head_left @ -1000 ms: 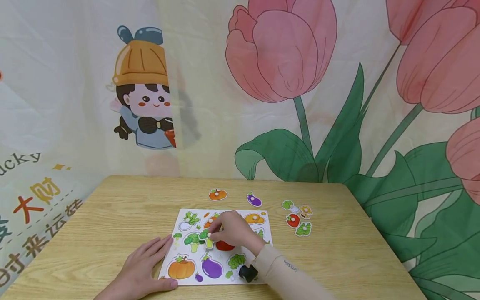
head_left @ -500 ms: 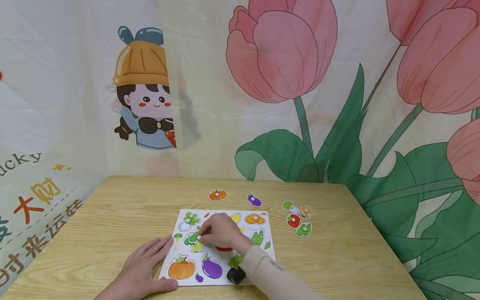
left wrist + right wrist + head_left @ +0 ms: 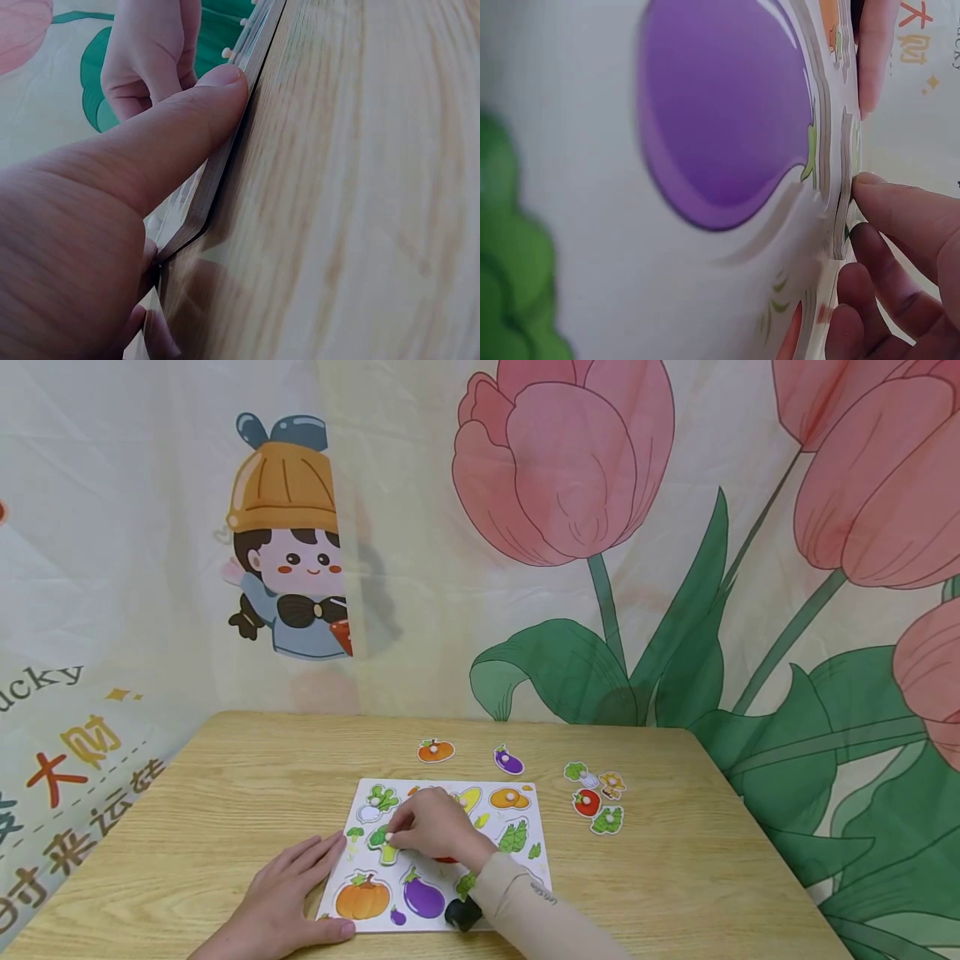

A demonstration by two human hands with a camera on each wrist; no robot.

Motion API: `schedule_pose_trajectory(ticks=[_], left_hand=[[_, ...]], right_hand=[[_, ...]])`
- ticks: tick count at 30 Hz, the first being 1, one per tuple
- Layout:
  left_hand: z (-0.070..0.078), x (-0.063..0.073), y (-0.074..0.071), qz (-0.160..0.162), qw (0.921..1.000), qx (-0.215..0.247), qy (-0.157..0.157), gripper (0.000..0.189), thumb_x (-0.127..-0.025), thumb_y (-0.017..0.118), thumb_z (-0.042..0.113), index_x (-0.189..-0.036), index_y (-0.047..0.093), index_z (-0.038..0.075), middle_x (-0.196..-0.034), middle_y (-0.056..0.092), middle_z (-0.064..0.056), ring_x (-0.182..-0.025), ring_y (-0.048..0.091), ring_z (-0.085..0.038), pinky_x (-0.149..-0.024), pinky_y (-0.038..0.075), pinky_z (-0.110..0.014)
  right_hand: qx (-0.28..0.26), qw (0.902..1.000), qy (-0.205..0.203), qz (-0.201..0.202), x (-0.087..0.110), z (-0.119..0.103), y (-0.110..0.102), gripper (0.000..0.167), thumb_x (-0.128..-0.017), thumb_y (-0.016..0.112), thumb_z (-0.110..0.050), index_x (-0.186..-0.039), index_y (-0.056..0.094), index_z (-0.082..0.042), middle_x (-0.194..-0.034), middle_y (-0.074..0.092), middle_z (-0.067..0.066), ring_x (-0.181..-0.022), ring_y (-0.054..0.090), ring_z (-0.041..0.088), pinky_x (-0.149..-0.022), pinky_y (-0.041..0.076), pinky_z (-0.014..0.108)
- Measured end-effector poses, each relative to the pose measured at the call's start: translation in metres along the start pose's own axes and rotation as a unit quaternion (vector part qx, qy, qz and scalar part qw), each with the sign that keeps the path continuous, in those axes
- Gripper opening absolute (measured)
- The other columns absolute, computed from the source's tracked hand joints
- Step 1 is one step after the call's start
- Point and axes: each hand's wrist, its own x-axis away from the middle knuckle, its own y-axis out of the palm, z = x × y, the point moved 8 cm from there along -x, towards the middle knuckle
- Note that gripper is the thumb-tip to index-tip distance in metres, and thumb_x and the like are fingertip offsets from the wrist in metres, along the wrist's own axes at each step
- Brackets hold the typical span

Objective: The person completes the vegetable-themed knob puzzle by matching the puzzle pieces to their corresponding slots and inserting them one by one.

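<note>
My right hand (image 3: pixel 437 827) pinches the small knob of a broccoli puzzle piece (image 3: pixel 387 853) over the left part of a white vegetable puzzle board (image 3: pixel 437 863). The piece overlaps the printed broccoli there. In the right wrist view, thumb and fingers meet at the edge of the broccoli piece (image 3: pixel 842 195), which stands slightly proud of the board. My left hand (image 3: pixel 288 893) rests at the board's front left corner, fingers straight along the left side. Its thumb (image 3: pixel 202 109) lies over the front edge in the left wrist view. Printed pumpkin (image 3: pixel 363 897) and eggplant (image 3: pixel 424 895) show in the front row.
Behind the board lie a pumpkin piece (image 3: pixel 436 750) and an eggplant piece (image 3: pixel 508 759). To the right sit a tomato piece (image 3: pixel 586 802), a leafy green piece (image 3: pixel 607 819), a bok choy piece (image 3: pixel 581 772) and a mushroom piece (image 3: pixel 612 784). A patterned curtain (image 3: pixel 420 568) hangs behind the table.
My right hand has moved left with the broccoli piece, from the board's middle onto the printed broccoli, and the piece now lines up closely with it. My left hand has stayed put.
</note>
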Motion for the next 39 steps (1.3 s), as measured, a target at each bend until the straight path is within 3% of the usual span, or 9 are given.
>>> schedule_pose_trajectory(ticks=[10, 32, 39], left_hand=[[-0.0002, -0.0012, -0.0010, 0.004, 1.0000, 0.001, 0.004, 0.115, -0.075, 0.082, 0.075, -0.162, 0.046, 0.009, -0.166, 0.045, -0.011, -0.150, 0.033, -0.045, -0.111, 0.026, -0.073], [0.0032, 0.0007, -0.0015, 0.008, 0.9997, -0.022, 0.010, 0.114, -0.073, 0.086, 0.071, -0.161, 0.047, 0.008, -0.165, 0.047, -0.009, -0.147, 0.039, -0.044, -0.108, 0.033, -0.073], [0.0037, 0.0012, -0.0010, 0.012, 0.9996, -0.024, 0.011, 0.115, -0.072, 0.086, 0.070, -0.161, 0.047, 0.008, -0.164, 0.048, -0.009, -0.146, 0.039, -0.043, -0.107, 0.035, -0.073]], right_hand=[[0.029, 0.9996, -0.002, 0.000, -0.0017, -0.0032, 0.0008, 0.004, -0.090, 0.088, -0.022, -0.093, 0.086, -0.024, -0.076, 0.070, -0.021, -0.078, 0.053, -0.005, -0.080, 0.042, 0.018], [0.026, 0.9996, 0.011, 0.001, -0.0027, -0.0028, 0.0018, 0.005, -0.089, 0.088, -0.023, -0.089, 0.084, -0.026, -0.074, 0.068, -0.021, -0.075, 0.052, -0.005, -0.074, 0.042, 0.017], [0.014, 0.9998, 0.001, -0.016, -0.0004, -0.0035, -0.0015, 0.008, -0.089, 0.088, -0.019, -0.096, 0.086, -0.021, -0.075, 0.068, -0.019, -0.074, 0.052, -0.003, -0.074, 0.042, 0.017]])
